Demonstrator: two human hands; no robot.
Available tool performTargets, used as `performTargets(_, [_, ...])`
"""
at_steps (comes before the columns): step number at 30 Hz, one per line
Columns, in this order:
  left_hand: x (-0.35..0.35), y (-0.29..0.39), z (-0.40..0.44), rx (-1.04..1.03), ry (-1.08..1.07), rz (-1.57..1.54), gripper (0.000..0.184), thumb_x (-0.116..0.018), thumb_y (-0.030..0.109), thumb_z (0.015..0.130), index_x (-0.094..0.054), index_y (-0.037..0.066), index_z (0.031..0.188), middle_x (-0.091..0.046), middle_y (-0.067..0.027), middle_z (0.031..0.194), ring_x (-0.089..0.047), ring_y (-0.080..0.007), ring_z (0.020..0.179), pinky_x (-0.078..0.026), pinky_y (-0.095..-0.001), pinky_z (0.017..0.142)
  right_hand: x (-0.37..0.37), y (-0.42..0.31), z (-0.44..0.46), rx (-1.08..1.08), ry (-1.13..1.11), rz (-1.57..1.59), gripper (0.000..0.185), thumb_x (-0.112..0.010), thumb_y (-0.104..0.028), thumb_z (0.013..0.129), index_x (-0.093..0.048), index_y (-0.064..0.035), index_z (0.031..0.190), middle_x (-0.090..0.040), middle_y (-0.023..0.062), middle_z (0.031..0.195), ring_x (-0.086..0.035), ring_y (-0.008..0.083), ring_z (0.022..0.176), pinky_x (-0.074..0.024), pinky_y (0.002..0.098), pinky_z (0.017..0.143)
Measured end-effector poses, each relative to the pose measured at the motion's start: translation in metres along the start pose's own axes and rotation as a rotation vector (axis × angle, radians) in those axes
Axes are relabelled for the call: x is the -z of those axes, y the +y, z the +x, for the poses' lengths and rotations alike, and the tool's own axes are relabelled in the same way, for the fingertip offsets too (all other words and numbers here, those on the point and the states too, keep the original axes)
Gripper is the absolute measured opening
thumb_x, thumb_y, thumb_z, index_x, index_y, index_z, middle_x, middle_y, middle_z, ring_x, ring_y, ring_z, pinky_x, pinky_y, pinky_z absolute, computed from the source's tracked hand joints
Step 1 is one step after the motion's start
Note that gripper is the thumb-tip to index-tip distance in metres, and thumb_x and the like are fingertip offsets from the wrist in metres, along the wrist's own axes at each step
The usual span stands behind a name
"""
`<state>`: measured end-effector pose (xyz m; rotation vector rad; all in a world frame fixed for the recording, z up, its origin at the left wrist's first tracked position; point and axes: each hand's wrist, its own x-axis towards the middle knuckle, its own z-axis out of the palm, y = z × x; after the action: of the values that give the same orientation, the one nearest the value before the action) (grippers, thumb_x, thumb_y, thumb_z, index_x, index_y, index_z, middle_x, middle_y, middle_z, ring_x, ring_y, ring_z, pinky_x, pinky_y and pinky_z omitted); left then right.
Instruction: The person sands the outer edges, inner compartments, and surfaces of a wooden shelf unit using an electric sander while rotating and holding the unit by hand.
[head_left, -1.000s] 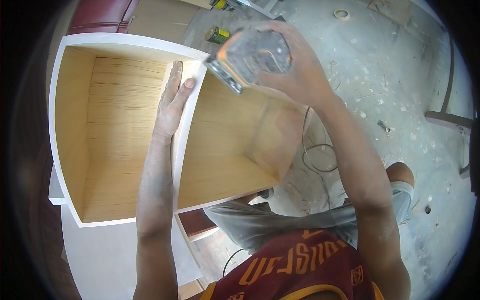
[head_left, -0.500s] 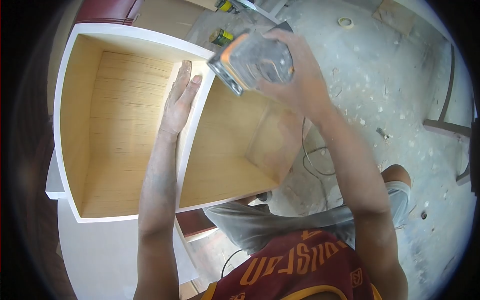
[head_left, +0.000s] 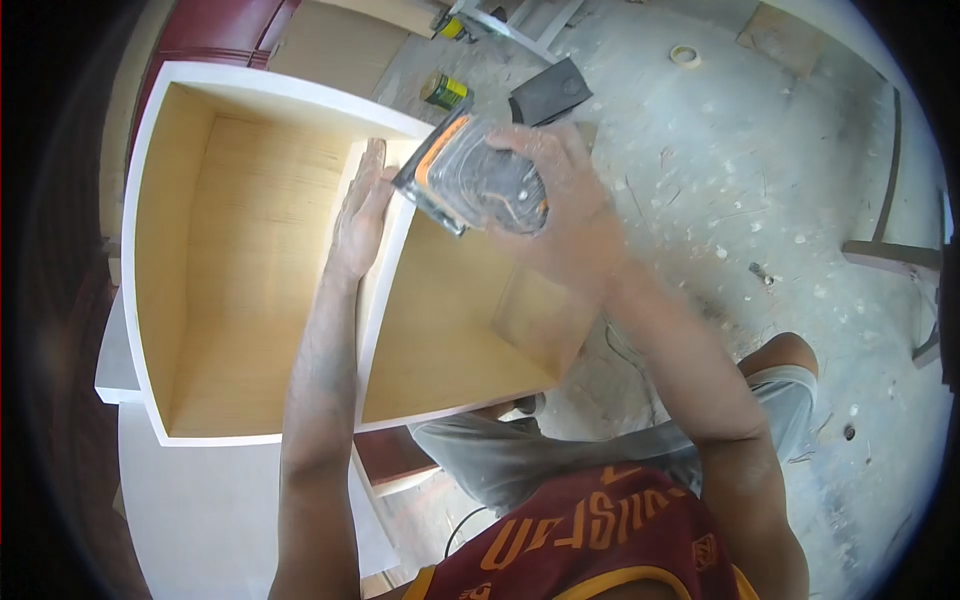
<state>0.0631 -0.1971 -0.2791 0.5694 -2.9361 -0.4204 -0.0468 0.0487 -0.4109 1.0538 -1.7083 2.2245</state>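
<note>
A wooden cabinet with white front edges and pale plywood insides lies with its two compartments facing up. My left hand rests flat along the inside of the middle divider, fingers stretched out and the thumb towards the sander. My right hand is wrapped round a dusty power sander with an orange band. The sander is tilted, and its pad side faces left, at the top part of the divider's white edge, close to my left fingers. Whether the pad touches the edge cannot be made out.
A black box-like piece and a yellow-green can are on the dusty floor beyond the cabinet. A tape roll lies farther off. A cord runs beside the cabinet, and a grey stand is at the right.
My right hand has brought the sander down and left, nearer the divider and my left hand. The black piece behind it shows more fully. My left hand keeps its place on the divider.
</note>
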Motion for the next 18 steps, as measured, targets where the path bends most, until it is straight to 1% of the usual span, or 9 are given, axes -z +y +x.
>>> performTargets(2, [0.0, 0.011, -0.005, -0.004, 0.026, -0.017, 0.072, -0.044, 0.045, 0.114, -0.033, -0.004, 0.165, -0.026, -0.0214, 0.176, -0.017, -0.0309, 0.166, -0.014, -0.0384, 0.133, 0.0, -0.002, 0.004, -0.097, 0.026, 0.089, 0.074, -0.087, -0.014, 0.075, -0.056, -0.0139, 0.142, -0.061, 0.0119, 0.134, -0.062, 0.0321, 0.122, -0.0544, 0.0431, 0.1])
performTargets(3, [-0.002, 0.018, -0.006, 0.012, 0.049, -0.029, 0.07, -0.045, 0.043, 0.114, -0.034, -0.003, 0.165, -0.027, -0.0208, 0.176, -0.018, -0.0305, 0.166, -0.015, -0.0383, 0.133, -0.001, 0.0, 0.009, -0.08, 0.041, 0.05, 0.074, -0.087, -0.014, 0.075, -0.056, -0.0139, 0.142, -0.061, 0.0119, 0.134, -0.062, 0.0321, 0.122, -0.0544, 0.0431, 0.1])
performTargets(5, [-0.005, 0.018, -0.005, 0.02, 0.049, -0.044, 0.072, -0.044, 0.044, 0.114, -0.032, -0.004, 0.166, -0.025, -0.0211, 0.176, -0.017, -0.0305, 0.166, -0.014, -0.0383, 0.133, -0.001, 0.011, 0.018, -0.136, 0.147, 0.012, 0.076, -0.088, -0.014, 0.075, -0.055, -0.0141, 0.143, -0.059, 0.0127, 0.136, -0.061, 0.0339, 0.123, -0.0537, 0.0424, 0.102])
performTargets(6, [-0.003, 0.017, -0.006, 0.026, 0.041, -0.041, 0.073, -0.044, 0.045, 0.114, -0.031, -0.004, 0.166, -0.025, -0.0212, 0.177, -0.017, -0.0306, 0.166, -0.014, -0.0384, 0.133, 0.004, 0.011, 0.015, -0.121, 0.165, -0.033, 0.076, -0.088, -0.014, 0.075, -0.055, -0.0141, 0.143, -0.059, 0.0127, 0.136, -0.061, 0.0339, 0.123, -0.0537, 0.0424, 0.102])
performTargets(8, [-0.002, 0.017, -0.007, 0.029, 0.015, -0.016, 0.075, -0.043, 0.047, 0.114, -0.029, -0.005, 0.166, -0.023, -0.0215, 0.177, -0.016, -0.0307, 0.166, -0.013, -0.0384, 0.133, -0.001, 0.008, -0.003, -0.19, -0.028, 0.058, 0.079, -0.09, -0.015, 0.073, -0.054, -0.0139, 0.143, -0.058, 0.0147, 0.138, -0.059, 0.0366, 0.126, -0.051, 0.0419, 0.107])
performTargets(12, [-0.002, 0.022, -0.009, 0.016, -0.012, 0.031, 0.079, -0.042, 0.051, 0.114, -0.026, -0.005, 0.167, -0.02, -0.022, 0.178, -0.013, -0.0308, 0.167, -0.012, -0.0386, 0.134, -0.004, 0.033, -0.048, -0.205, -0.038, -0.03, 0.08, -0.092, -0.017, 0.073, -0.053, -0.0132, 0.143, -0.059, 0.0143, 0.137, -0.06, 0.0336, 0.125, -0.0517, 0.0413, 0.106])
performTargets(13, [-0.001, 0.022, -0.009, 0.016, -0.014, 0.031, 0.08, -0.041, 0.051, 0.114, -0.025, -0.006, 0.167, -0.019, -0.0221, 0.178, -0.013, -0.0308, 0.167, -0.012, -0.0386, 0.134, -0.001, 0.04, -0.055, -0.316, 0.089, 0.07, 0.08, -0.092, -0.016, 0.074, -0.052, -0.0117, 0.144, -0.059, 0.0137, 0.135, -0.061, 0.0311, 0.125, -0.0519, 0.041, 0.106])
performTargets(15, [0.0, 0.024, -0.009, 0.019, -0.019, 0.012, 0.082, -0.041, 0.053, 0.114, -0.023, -0.006, 0.168, -0.018, -0.0224, 0.178, -0.012, -0.0309, 0.167, -0.011, -0.0387, 0.134, 0.002, 0.049, -0.078, -0.439, 0.214, 0.18, 0.08, -0.091, -0.015, 0.075, -0.051, -0.0102, 0.144, -0.059, 0.013, 0.134, -0.061, 0.0286, 0.124, -0.0522, 0.0408, 0.105])
performTargets(18, [-0.003, 0.024, -0.009, 0.024, -0.027, -0.103, 0.083, -0.041, 0.053, 0.114, -0.021, -0.006, 0.168, -0.019, -0.0215, 0.178, -0.015, -0.0296, 0.165, -0.014, -0.0379, 0.133, 0.004, 0.098, -0.118, -0.564, 0.328, 0.336, 0.081, -0.088, -0.009, 0.077, -0.046, -0.0057, 0.147, -0.059, 0.0121, 0.129, -0.062, 0.0242, 0.119, -0.0553, 0.0393, 0.1])
